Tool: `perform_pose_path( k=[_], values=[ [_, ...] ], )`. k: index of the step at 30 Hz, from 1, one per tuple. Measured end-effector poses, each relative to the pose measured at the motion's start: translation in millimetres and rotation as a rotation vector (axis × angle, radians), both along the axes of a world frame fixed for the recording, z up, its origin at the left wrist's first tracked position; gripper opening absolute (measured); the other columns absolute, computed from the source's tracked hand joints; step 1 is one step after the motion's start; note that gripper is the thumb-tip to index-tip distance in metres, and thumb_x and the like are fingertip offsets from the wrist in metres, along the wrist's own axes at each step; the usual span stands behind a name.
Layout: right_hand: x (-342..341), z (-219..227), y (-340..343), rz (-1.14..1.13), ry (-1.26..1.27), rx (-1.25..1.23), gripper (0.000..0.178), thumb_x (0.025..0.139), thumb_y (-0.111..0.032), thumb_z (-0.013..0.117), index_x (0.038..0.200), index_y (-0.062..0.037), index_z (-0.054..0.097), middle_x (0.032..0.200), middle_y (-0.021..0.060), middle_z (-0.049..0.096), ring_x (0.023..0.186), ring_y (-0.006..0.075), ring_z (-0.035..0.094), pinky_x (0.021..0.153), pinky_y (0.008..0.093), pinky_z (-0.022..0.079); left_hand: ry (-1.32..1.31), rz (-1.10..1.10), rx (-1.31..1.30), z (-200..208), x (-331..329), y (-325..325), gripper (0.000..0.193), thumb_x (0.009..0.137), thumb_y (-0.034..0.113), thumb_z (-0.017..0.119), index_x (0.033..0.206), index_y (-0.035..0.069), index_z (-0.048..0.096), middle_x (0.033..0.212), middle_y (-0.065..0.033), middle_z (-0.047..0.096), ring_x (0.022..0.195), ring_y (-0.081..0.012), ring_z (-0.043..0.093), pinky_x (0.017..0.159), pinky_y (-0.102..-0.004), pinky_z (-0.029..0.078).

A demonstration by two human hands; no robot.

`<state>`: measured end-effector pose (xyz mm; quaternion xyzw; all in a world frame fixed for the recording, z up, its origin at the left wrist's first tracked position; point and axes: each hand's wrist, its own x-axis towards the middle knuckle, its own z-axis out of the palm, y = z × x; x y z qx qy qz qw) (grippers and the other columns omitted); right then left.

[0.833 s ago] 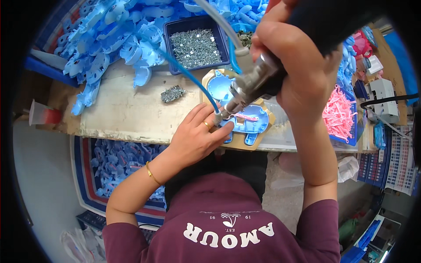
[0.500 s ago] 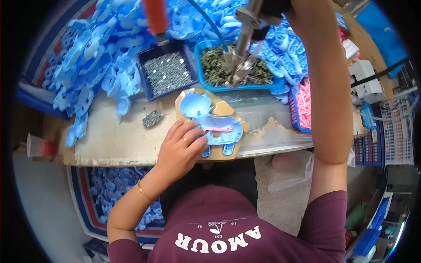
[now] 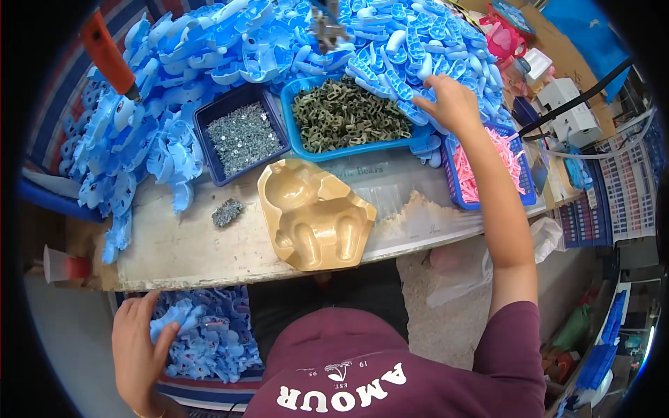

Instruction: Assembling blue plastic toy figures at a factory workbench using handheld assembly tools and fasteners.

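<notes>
My left hand is below the table's front edge at the left, thumb and fingers apart. A light blue plastic animal-shaped part is just beyond its fingertips, over a heap of similar parts in a striped bag. I cannot make out whether fingertips touch it. My right hand reaches over the right side of the light blue plastic pile, fingers spread and nothing in them. A tan moulded holder with animal-shaped hollows lies bare at the table's front.
Behind the holder are a dark blue tray of small screws and a blue tray of dark metal clips. Pink strips fill a blue basket at right. An orange-handled tool and a metal driver tip hang above.
The blue part has left the holder; my left hand has moved down-left below the table. My right hand has let go of the hanging driver and come down to the blue pile.
</notes>
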<state>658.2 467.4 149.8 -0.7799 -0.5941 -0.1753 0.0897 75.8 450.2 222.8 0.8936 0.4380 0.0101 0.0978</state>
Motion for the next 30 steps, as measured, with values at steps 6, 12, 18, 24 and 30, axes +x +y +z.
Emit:
perform_pose_path(
  k=[6,12,18,24,30],
  values=[
    [12,14,-5,0.099,0.212,0.079,0.027,0.088,-0.028,0.075,0.105,-0.0066,0.073,0.092,0.0085,0.067,0.084,0.0213,0.066,0.075,0.0350,0.052,-0.105,-0.159,-0.076,-14,47,16,0.043,0.085,0.019,0.074,0.123,0.002,0.063,0.106,-0.0182,0.067,0.100,-0.0395,0.060,0.091,-0.0450,0.046],
    [-53,33,-33,0.546,0.996,0.117,0.020,0.098,-0.011,0.068,0.116,-0.0033,0.070,0.100,0.0024,0.067,0.098,0.0113,0.064,0.082,0.0275,0.051,-0.666,-0.324,-0.195,-51,141,21,0.052,0.087,0.010,0.074,0.136,0.004,0.057,0.127,-0.0160,0.065,0.097,-0.0329,0.066,0.083,-0.0407,0.054],
    [-158,20,-73,0.824,1.026,-0.163,0.016,0.093,-0.009,0.072,0.108,-0.0042,0.073,0.101,0.0057,0.069,0.091,0.0153,0.066,0.073,0.0276,0.051,-0.810,-0.344,-0.309,-93,205,10,0.056,0.086,0.012,0.077,0.138,0.005,0.055,0.120,-0.0150,0.067,0.094,-0.0298,0.068,0.078,-0.0381,0.055],
    [-74,3,-78,0.213,0.556,0.147,0.017,0.087,-0.011,0.076,0.102,-0.0052,0.072,0.096,0.0065,0.070,0.085,0.0183,0.066,0.073,0.0322,0.052,-0.735,-0.515,0.040,-109,190,6,0.038,0.081,0.008,0.077,0.118,0.009,0.067,0.105,-0.0074,0.072,0.086,-0.0261,0.068,0.071,-0.0367,0.057],
    [4,-31,-89,0.051,0.175,0.194,0.027,0.088,-0.015,0.077,0.109,-0.0030,0.067,0.097,0.0087,0.067,0.081,0.0200,0.066,0.071,0.0338,0.052,-0.699,-0.571,0.072,-117,186,-4,0.041,0.075,0.007,0.078,0.115,0.010,0.068,0.112,-0.0044,0.070,0.091,-0.0248,0.068,0.074,-0.0344,0.058]
  ],
)
